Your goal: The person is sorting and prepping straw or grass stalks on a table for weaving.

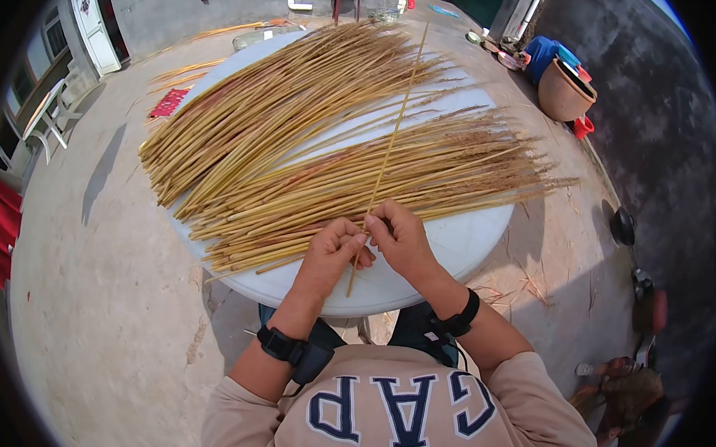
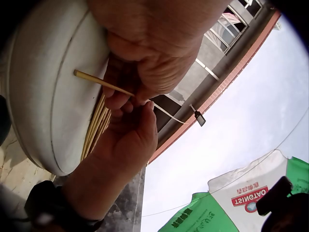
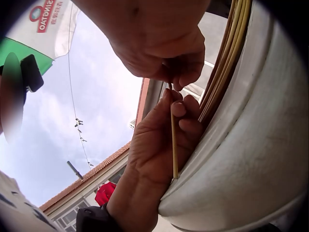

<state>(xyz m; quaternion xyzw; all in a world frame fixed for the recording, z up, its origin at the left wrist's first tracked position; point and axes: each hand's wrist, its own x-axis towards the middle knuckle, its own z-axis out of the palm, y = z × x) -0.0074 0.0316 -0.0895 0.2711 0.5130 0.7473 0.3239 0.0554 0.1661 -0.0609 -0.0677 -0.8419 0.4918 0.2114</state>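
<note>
We pinch one stalk (image 2: 101, 82) in both hands, left hand (image 1: 333, 253) and right hand (image 1: 402, 240) close together. Stalk sits over the table's (image 1: 461, 244) near side, thick end toward us. Near pile (image 1: 327, 204) and far pile (image 1: 267, 112) lie on the table, feathery tops rightward. Clay pot (image 1: 566, 92) stands beyond the table's right side.

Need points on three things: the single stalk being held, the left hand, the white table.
Single stalk (image 2: 96, 81): left wrist view, its bare length outside the fingers.
Left hand (image 1: 330, 249): head view, back of the hand.
White table (image 1: 463, 242): head view, bare top.
</note>
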